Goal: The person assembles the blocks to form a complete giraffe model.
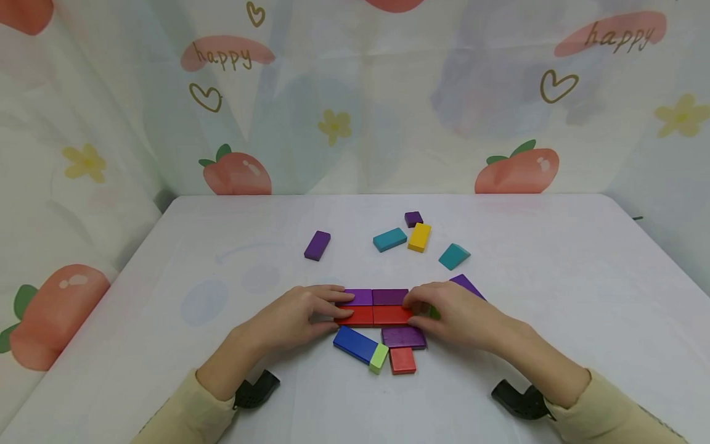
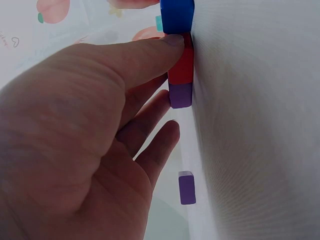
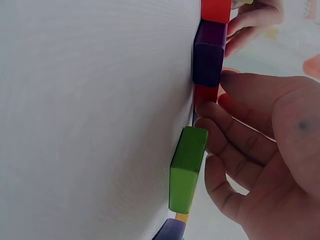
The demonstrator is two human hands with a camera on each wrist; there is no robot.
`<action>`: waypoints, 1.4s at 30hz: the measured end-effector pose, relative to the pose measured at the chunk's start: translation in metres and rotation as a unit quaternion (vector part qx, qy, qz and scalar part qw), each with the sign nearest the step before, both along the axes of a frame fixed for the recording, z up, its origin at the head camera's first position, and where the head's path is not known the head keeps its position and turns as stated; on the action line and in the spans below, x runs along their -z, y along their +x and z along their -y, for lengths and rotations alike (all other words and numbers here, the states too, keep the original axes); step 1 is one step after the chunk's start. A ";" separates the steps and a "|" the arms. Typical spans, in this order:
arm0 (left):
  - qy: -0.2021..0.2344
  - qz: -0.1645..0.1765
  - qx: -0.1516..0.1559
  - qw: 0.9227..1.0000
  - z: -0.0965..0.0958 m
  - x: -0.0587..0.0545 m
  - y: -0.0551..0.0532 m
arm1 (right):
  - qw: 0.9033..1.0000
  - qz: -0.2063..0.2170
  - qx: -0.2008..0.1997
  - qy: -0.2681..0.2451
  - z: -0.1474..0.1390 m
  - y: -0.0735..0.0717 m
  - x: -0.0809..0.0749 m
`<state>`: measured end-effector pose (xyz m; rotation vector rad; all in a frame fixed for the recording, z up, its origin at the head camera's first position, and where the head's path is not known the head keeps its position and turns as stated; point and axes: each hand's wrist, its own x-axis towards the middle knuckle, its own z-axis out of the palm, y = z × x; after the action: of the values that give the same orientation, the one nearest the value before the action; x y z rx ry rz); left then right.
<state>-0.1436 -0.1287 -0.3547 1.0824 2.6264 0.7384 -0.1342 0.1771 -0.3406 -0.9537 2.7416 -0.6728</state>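
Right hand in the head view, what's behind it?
Behind the right hand, parts of a purple block and a green block show. The hand covers the rest of both.

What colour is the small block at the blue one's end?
Light green; that block shows best in the head view.

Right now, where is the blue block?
In the head view, the blue block lies lower centre, left of the nearest purple block, with the light-green block at its right end.
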 end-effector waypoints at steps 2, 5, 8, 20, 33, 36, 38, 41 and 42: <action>0.001 0.001 0.000 1.000 0.000 0.000 0.000 | 1.000 0.003 0.000 -0.005 0.000 0.000 0.000; 0.001 0.002 0.001 1.000 0.000 0.000 0.000 | 1.000 0.009 0.000 -0.012 0.001 0.000 0.001; 0.001 0.002 0.002 1.000 0.000 0.001 -0.001 | 1.000 0.015 0.000 -0.015 0.001 0.000 0.000; 0.004 0.004 0.004 1.000 0.001 0.001 -0.001 | 0.999 -0.036 0.006 0.020 -0.002 0.000 -0.002; 0.010 0.002 0.009 1.000 0.002 0.001 -0.002 | 1.000 -0.016 -0.006 0.023 0.000 0.002 -0.001; 0.011 0.005 0.009 1.000 0.002 0.001 -0.002 | 1.000 -0.016 -0.005 0.022 -0.001 0.002 0.000; 0.011 0.006 0.009 1.000 0.002 0.001 -0.002 | 1.000 -0.016 -0.004 0.021 -0.001 0.002 0.000; 0.010 0.006 0.009 1.000 0.002 0.001 -0.002 | 1.000 -0.016 -0.004 0.019 0.000 0.002 -0.001; 0.010 0.007 0.009 1.000 0.002 0.001 -0.002 | 1.000 -0.016 -0.004 0.018 0.000 0.001 -0.001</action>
<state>-0.1456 -0.1305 -0.3559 1.0995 2.5995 0.7678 -0.1328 0.1773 -0.3398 -0.9754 2.7661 -0.6108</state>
